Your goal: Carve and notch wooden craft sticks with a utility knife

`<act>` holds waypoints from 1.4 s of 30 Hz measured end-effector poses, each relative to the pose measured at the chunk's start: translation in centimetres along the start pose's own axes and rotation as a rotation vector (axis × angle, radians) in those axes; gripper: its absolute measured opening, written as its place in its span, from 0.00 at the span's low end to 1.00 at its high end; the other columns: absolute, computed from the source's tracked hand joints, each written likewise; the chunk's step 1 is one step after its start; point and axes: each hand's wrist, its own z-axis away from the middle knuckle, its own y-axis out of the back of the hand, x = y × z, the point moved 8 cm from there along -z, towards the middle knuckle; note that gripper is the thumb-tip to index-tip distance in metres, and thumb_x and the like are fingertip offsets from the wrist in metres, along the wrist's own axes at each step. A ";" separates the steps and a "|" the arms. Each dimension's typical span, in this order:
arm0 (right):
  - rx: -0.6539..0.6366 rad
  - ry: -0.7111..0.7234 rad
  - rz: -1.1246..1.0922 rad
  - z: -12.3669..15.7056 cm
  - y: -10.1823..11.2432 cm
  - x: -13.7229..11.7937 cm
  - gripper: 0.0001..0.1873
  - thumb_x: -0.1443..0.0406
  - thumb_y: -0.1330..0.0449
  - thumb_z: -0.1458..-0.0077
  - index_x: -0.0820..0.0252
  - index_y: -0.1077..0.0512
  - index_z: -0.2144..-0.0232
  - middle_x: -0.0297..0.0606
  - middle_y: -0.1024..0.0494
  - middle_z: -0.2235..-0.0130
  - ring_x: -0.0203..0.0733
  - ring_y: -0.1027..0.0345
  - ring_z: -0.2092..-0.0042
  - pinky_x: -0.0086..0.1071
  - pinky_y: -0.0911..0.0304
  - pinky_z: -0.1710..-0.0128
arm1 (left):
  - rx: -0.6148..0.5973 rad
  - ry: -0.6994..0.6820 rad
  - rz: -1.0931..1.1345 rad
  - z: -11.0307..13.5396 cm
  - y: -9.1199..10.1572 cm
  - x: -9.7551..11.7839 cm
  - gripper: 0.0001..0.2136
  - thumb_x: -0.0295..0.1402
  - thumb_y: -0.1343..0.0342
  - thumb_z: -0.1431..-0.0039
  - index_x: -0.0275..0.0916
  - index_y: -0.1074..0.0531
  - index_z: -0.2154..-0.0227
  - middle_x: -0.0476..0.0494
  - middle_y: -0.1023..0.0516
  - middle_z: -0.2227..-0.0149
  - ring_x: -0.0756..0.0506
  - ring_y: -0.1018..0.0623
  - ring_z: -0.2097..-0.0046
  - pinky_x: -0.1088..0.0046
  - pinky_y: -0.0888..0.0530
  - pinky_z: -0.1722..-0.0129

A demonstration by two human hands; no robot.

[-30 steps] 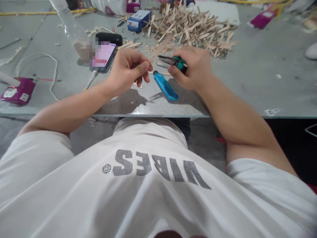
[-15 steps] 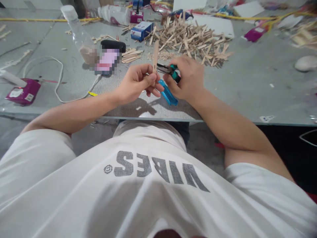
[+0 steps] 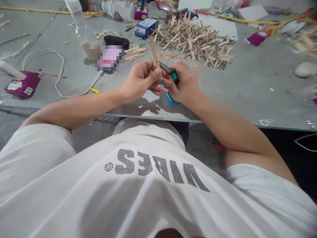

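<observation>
My left hand (image 3: 146,79) pinches a flat wooden stick (image 3: 154,53) near its lower end, and the stick leans a little to the left. My right hand (image 3: 184,81) is wrapped round pliers (image 3: 175,76) with black and teal handles. Their dark jaws reach the stick just above my left thumb; whether they are closed on it I cannot tell. Beneath my hands lies a blue plastic piece (image 3: 172,99), partly covered by my right hand. A large heap of wooden sticks (image 3: 195,41) rises behind, with small wood chips (image 3: 169,54) in front of it.
Left of my hands are a phone (image 3: 110,56) on a white cable, a black case (image 3: 116,42), a neat pile of sticks (image 3: 135,53) and a clear bottle (image 3: 85,36). A blue box (image 3: 146,28) stands behind. The table edge (image 3: 158,118) runs close to my body.
The stick has tipped to the left at its top. My right hand and the pliers have turned and come closer to my left hand, covering more of the blue piece. The view has shifted slightly.
</observation>
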 end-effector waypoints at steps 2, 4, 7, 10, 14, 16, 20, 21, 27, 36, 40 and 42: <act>-0.012 -0.023 -0.014 0.0 0.0 0.6 0.37 0.31 0.57 0.22 0.50 0.25 0.51 0.50 0.17 0.56 0.64 0.19 0.52 0.57 0.27 0.49 | 0.002 -0.034 -0.095 -0.3 0.5 0.7 0.16 0.42 0.35 0.18 0.42 0.24 0.64 0.46 0.10 0.65 0.47 0.11 0.68 0.73 0.19 0.70; -0.052 -0.039 -0.002 0.0 0.0 0.9 0.35 0.32 0.56 0.21 0.49 0.25 0.51 0.49 0.17 0.56 0.63 0.19 0.52 0.55 0.27 0.49 | 0.061 -0.161 -0.157 -0.5 1.4 2.4 0.16 0.43 0.34 0.20 0.43 0.24 0.67 0.47 0.11 0.67 0.49 0.14 0.71 0.73 0.23 0.73; -0.114 -0.018 0.035 0.1 0.0 0.8 0.35 0.32 0.55 0.22 0.50 0.24 0.54 0.49 0.17 0.58 0.62 0.19 0.55 0.53 0.28 0.54 | 0.210 -0.385 -0.107 -0.7 3.4 5.1 0.10 0.40 0.36 0.24 0.48 0.22 0.65 0.51 0.15 0.69 0.49 0.21 0.74 0.68 0.29 0.77; -0.176 -0.024 0.041 0.3 -0.3 1.0 0.32 0.34 0.51 0.22 0.50 0.24 0.57 0.48 0.18 0.62 0.61 0.21 0.58 0.52 0.29 0.57 | 0.204 -0.320 -0.175 -1.9 4.4 4.5 0.10 0.38 0.34 0.29 0.50 0.25 0.69 0.50 0.19 0.72 0.46 0.24 0.75 0.61 0.29 0.75; -0.227 -0.059 0.020 0.4 -0.8 1.5 0.29 0.37 0.48 0.22 0.51 0.22 0.55 0.47 0.20 0.64 0.62 0.21 0.59 0.52 0.28 0.56 | 0.117 -0.317 -0.119 -3.0 5.1 3.1 0.09 0.43 0.32 0.30 0.52 0.22 0.67 0.50 0.17 0.71 0.47 0.27 0.74 0.59 0.28 0.73; -0.230 -0.053 0.024 0.4 -0.9 1.7 0.31 0.36 0.49 0.22 0.52 0.21 0.53 0.47 0.20 0.65 0.62 0.21 0.59 0.52 0.28 0.55 | 0.104 -0.248 -0.070 -3.2 5.2 2.2 0.10 0.47 0.30 0.33 0.53 0.21 0.67 0.50 0.17 0.70 0.47 0.29 0.72 0.60 0.29 0.70; -0.231 0.027 0.034 0.3 -0.9 1.9 0.39 0.32 0.55 0.23 0.53 0.20 0.49 0.47 0.19 0.65 0.62 0.20 0.59 0.52 0.26 0.55 | 0.086 -0.015 0.064 -2.8 4.4 0.6 0.10 0.44 0.28 0.38 0.51 0.23 0.69 0.49 0.18 0.69 0.48 0.31 0.70 0.64 0.32 0.69; -0.229 0.052 0.032 0.3 -0.9 1.8 0.40 0.31 0.56 0.23 0.53 0.20 0.49 0.47 0.19 0.64 0.62 0.20 0.59 0.52 0.26 0.55 | 0.054 0.013 0.090 -2.7 3.9 0.4 0.12 0.44 0.26 0.40 0.50 0.24 0.69 0.50 0.18 0.69 0.49 0.31 0.71 0.65 0.33 0.70; -0.166 0.026 0.050 -0.2 0.1 2.0 0.41 0.29 0.59 0.23 0.50 0.22 0.55 0.46 0.19 0.64 0.57 0.23 0.62 0.49 0.30 0.58 | 0.100 -0.240 -0.063 -2.8 3.9 1.3 0.22 0.57 0.26 0.37 0.53 0.30 0.71 0.53 0.22 0.76 0.49 0.36 0.78 0.59 0.42 0.76; -0.084 -0.044 0.208 -0.8 1.1 3.6 0.37 0.30 0.57 0.23 0.48 0.26 0.63 0.44 0.24 0.70 0.56 0.28 0.67 0.48 0.39 0.65 | 0.313 -0.432 -0.178 -1.0 4.8 3.4 0.17 0.41 0.36 0.23 0.55 0.34 0.70 0.57 0.22 0.75 0.48 0.37 0.78 0.57 0.42 0.74; -0.172 0.020 0.109 -0.7 0.7 2.9 0.42 0.27 0.58 0.25 0.50 0.22 0.57 0.48 0.18 0.63 0.61 0.22 0.61 0.53 0.32 0.60 | 0.276 -0.343 -0.187 -1.7 4.7 2.6 0.18 0.38 0.38 0.22 0.52 0.38 0.70 0.57 0.25 0.77 0.50 0.36 0.80 0.61 0.42 0.77; -0.186 0.024 0.055 -0.7 0.6 2.4 0.45 0.25 0.59 0.26 0.51 0.21 0.53 0.51 0.17 0.60 0.64 0.20 0.57 0.56 0.29 0.56 | 0.254 -0.281 -0.174 -2.2 4.8 2.0 0.18 0.42 0.36 0.25 0.51 0.37 0.70 0.56 0.26 0.77 0.49 0.34 0.79 0.63 0.40 0.78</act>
